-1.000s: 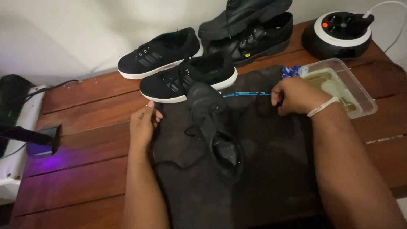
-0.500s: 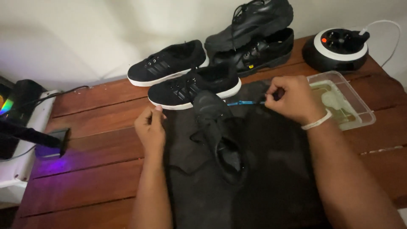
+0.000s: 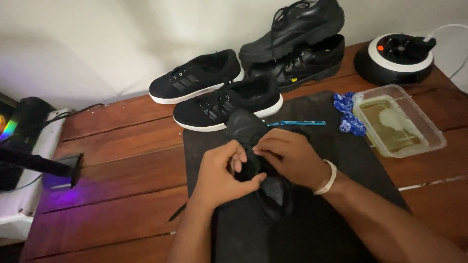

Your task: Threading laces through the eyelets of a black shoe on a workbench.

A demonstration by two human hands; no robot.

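- Left hand [image 3: 222, 173] and right hand [image 3: 287, 158] meet over an all-black lace-up shoe [image 3: 256, 160] lying on a dark rubbery work mat [image 3: 341, 204], toe pointing away from the person.
- Left hand: fingers curled round the near side of the shoe's upper, thumb [image 3: 256, 181] pressed across its front; a closed hold on the shoe.
- Right hand: fingers bent and resting on the shoe's tongue area, tips touching the left hand's fingertips; whether they pinch a lace cannot be told. A pale band [image 3: 329, 178] circles the right wrist.
- The mat lies on a reddish-brown plank table [image 3: 117, 195].
- A slim blue tool [image 3: 295, 123] lies flat on the mat just beyond the right hand, not touched.
- Crumpled blue cloth [image 3: 347, 114] lies on the mat's far right edge, against a clear plastic tub of yellowish liquid [image 3: 397, 122].
- Beyond the shoe's toe: a pair of black sneakers with white soles [image 3: 214, 95], side by side, the nearer one almost touching the toe.
- Behind those, a pair of glossy black leather lace-up shoes [image 3: 297, 41], one stacked on the other, against the wall.
- Far right corner: a round black-and-white device [image 3: 395, 58] with a cable.
- Left edge: a black lamp head [image 3: 63, 168] casting violet light on the table.
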